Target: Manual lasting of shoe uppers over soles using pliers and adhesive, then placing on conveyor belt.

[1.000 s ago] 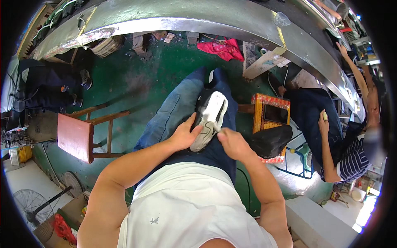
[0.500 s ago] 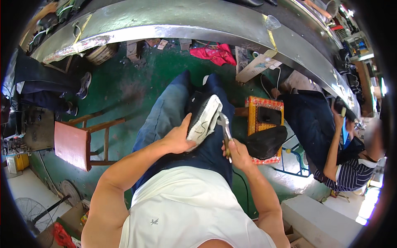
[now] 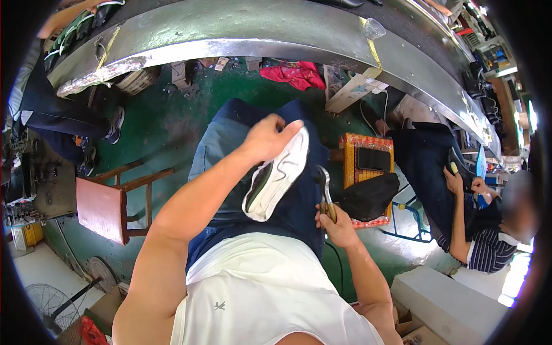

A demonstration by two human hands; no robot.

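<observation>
A shoe upper (image 3: 277,175) with a pale underside and a dark side lies over my lap, its underside turned up. My left hand (image 3: 269,138) is closed around its far end, thumb along the edge. To the right, my right hand (image 3: 338,223) grips a pair of pincers (image 3: 326,192) by the wooden-coloured handle, their curved metal jaws pointing away from me. The pincers are apart from the shoe. Whether their jaws are closed cannot be made out.
A long metal workbench (image 3: 230,26) runs across the far side. At left stands a stool (image 3: 102,210); at right, a small stand (image 3: 349,155) bears a phone (image 3: 374,159) and black cloth (image 3: 368,195). Beyond it sits a co-worker (image 3: 489,241). Red cloth (image 3: 293,75) lies under the bench.
My left hand has moved from the shoe's near left side to its far end, and the shoe has turned. The pincers have drawn away from the shoe, slightly right and nearer me.
</observation>
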